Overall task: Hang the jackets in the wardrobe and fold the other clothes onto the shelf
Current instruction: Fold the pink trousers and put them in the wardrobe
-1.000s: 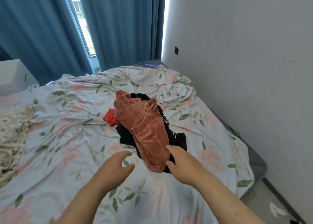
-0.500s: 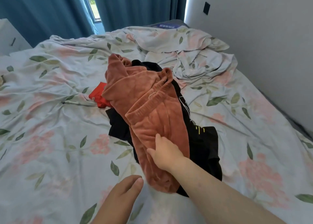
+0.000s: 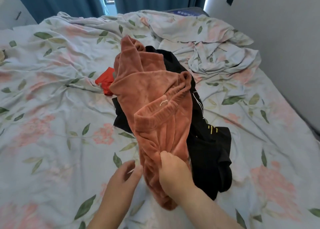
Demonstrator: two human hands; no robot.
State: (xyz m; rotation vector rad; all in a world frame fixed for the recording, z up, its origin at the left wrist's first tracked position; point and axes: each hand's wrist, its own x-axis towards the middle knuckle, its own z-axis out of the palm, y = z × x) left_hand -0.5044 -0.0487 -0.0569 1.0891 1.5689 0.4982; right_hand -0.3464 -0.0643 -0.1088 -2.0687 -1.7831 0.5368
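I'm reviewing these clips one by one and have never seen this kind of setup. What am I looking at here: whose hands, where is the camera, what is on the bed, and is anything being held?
There is no machine here. A person wears a wide-angle camera on the head, so you look down along their bare arms at a bed with a floral sheet. On it lies a small pile of clothes: a rust-coloured velvety garment on top, a black garment with yellow and white markings under it, and a bit of red cloth at the pile's left edge. The right hand pinches a bunch of the rust-coloured fabric near its lower end. The left hand is open beside it, holding nothing.
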